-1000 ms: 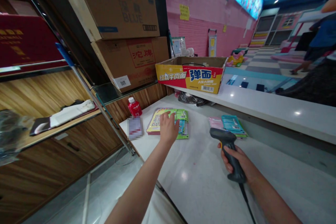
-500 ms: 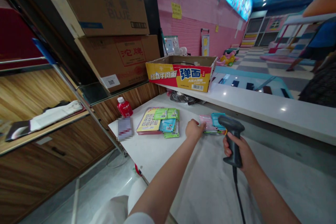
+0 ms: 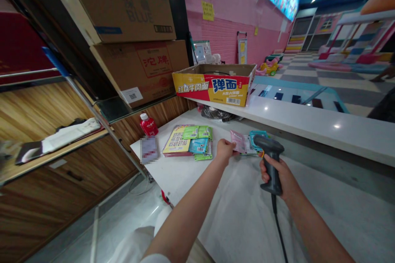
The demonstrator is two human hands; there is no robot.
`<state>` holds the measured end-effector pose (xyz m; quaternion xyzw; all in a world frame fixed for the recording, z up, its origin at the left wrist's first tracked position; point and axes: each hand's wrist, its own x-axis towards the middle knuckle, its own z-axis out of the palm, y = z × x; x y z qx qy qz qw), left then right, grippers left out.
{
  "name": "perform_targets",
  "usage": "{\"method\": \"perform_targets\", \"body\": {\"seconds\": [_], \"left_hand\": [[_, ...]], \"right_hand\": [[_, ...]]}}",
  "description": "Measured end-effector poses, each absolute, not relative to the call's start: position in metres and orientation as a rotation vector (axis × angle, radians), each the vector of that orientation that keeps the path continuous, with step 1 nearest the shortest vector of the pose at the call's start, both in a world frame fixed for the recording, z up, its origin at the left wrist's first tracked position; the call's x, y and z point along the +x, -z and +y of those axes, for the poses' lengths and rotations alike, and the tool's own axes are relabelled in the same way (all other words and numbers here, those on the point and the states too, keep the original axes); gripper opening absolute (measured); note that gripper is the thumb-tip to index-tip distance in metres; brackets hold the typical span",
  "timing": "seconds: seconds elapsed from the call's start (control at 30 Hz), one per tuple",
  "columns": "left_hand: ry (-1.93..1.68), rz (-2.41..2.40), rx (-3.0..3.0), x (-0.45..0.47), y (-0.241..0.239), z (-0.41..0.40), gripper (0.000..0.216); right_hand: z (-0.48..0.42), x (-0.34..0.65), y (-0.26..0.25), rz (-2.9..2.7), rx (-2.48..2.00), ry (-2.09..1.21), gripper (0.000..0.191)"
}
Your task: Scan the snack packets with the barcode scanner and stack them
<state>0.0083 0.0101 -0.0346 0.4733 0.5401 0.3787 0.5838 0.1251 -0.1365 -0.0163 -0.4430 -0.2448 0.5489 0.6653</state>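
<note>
My left hand (image 3: 225, 151) pinches the near edge of a small pink packet (image 3: 238, 140), which is tilted up off the pile beside it. Blue and pale packets (image 3: 256, 139) lie just to its right, partly behind the scanner head. My right hand (image 3: 279, 174) is wrapped round the handle of a dark grey barcode scanner (image 3: 271, 160), held above the desk with its cord hanging down. Left of my left hand, green and blue packets (image 3: 198, 144) rest on a stack of yellow booklets or packs (image 3: 175, 141).
A red bottle with a white cap (image 3: 148, 125) stands at the desk's left corner. An open noodle carton (image 3: 212, 86) sits on the raised white ledge (image 3: 308, 117). Two cardboard boxes (image 3: 135, 70) are stacked at left. A black bundle in plastic (image 3: 216, 113) lies under the ledge.
My left hand has lifted the pink packet, tilting it up and slightly left from the pile. The scanner has shifted slightly left. A person in the right background has mostly gone out of view.
</note>
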Motion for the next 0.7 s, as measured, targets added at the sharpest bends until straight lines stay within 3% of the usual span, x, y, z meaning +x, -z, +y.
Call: {"method": "perform_targets", "body": {"seconds": [0.27,0.53,0.7], "left_hand": [[-1.275,0.869,1.02,-0.075,0.038,-0.009,0.041],[-1.498,0.902,1.011,-0.108,0.064,-0.018,0.047],[-1.51,0.95,1.006,-0.109,0.069,-0.018,0.044]], "right_hand": [[-0.139,0.112,0.01,-0.674,-1.106,-1.285,0.037],[-0.148,0.09,-0.004,-0.974,-1.282,-1.387,0.045],[-0.151,0.089,-0.009,-1.046,-1.331,-1.435,0.038]]}}
